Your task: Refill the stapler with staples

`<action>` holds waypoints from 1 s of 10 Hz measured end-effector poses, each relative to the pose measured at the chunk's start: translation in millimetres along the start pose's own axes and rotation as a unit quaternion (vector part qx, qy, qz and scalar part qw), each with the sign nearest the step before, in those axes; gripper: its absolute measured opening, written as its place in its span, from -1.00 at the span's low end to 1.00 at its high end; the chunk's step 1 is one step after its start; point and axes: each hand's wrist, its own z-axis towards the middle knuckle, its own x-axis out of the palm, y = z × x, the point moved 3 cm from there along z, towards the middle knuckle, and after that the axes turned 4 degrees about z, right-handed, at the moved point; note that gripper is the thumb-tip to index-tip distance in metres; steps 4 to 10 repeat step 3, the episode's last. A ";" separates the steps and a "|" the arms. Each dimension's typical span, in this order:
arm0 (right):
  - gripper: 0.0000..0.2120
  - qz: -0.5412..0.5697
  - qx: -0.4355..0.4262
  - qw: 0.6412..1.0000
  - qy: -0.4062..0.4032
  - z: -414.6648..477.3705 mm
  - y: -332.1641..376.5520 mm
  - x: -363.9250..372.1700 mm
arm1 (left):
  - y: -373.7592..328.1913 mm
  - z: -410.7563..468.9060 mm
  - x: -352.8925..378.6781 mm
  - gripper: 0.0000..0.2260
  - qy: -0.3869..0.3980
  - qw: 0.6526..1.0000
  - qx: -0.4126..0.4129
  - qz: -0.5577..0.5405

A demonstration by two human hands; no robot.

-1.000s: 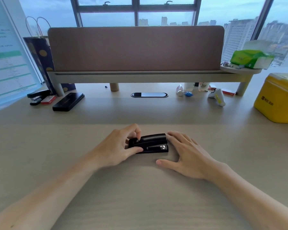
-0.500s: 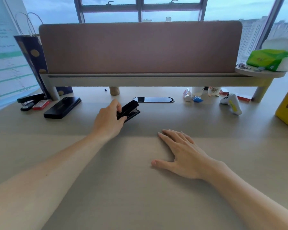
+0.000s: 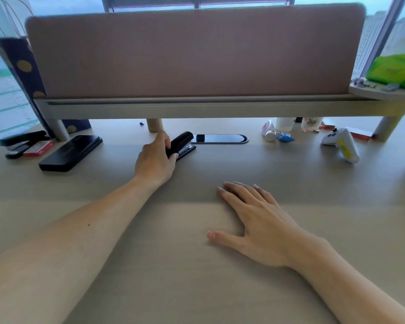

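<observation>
Office: desk, partition screen

My left hand and right hand are both bare: no gloves, rings or wristbands on either. Back from each grip, my wrists and forearms run uncovered to the frame's lower edge, so no sleeve or cuff shows anywhere. My right-hand fingernails are short, plain and unpainted. A single small dark mole sits on my left forearm, well behind the wrist. No watch or strap shows.
</observation>
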 end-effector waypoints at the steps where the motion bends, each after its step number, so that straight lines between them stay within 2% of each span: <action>1: 0.00 0.002 0.002 1.000 0.005 0.2 1.5 -1.5 | 1.3 2.4 2.4 -0.76 0.001 1.000 -0.009 -0.007; 2: 0.00 0.011 0.001 1.000 0.005 -2.2 1.6 -2.9 | 0.8 1.5 3.0 -0.74 0.002 1.000 -0.006 -0.023; 3: -0.02 -0.001 0.001 1.000 0.004 -1.2 1.9 -4.8 | 0.7 -1.2 -2.8 -0.64 -0.015 0.999 0.001 -0.038; 10: -0.02 -0.001 0.001 1.000 0.004 -1.2 1.9 -4.8 | 0.7 -1.2 -2.8 -0.64 -0.015 0.999 0.001 -0.038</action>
